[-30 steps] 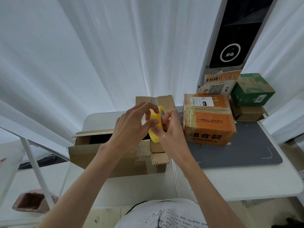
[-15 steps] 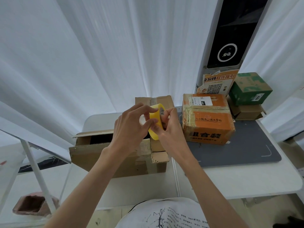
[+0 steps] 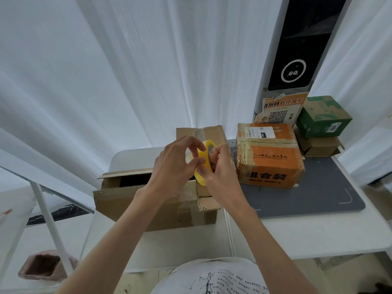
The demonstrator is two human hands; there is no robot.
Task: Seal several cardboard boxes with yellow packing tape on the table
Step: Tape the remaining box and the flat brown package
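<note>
White table (image 3: 318,234) | tape roll (image 3: 202,166) being pinched by left hand (image 3: 171,168) and right hand (image 3: 220,175) above open box (image 3: 152,206) | no sealing being started yet.

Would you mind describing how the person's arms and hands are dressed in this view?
Both forearms are bare, with no sleeves reaching them. The left hand and right hand wear no gloves, and no rings, watch or bracelets show. At the bottom edge the person wears a white shirt with black printed text and line drawing.

Both forearms raised and converging, left grip (image 3: 176,164) and right grip (image 3: 220,172) curled, fingertips meeting.
</note>
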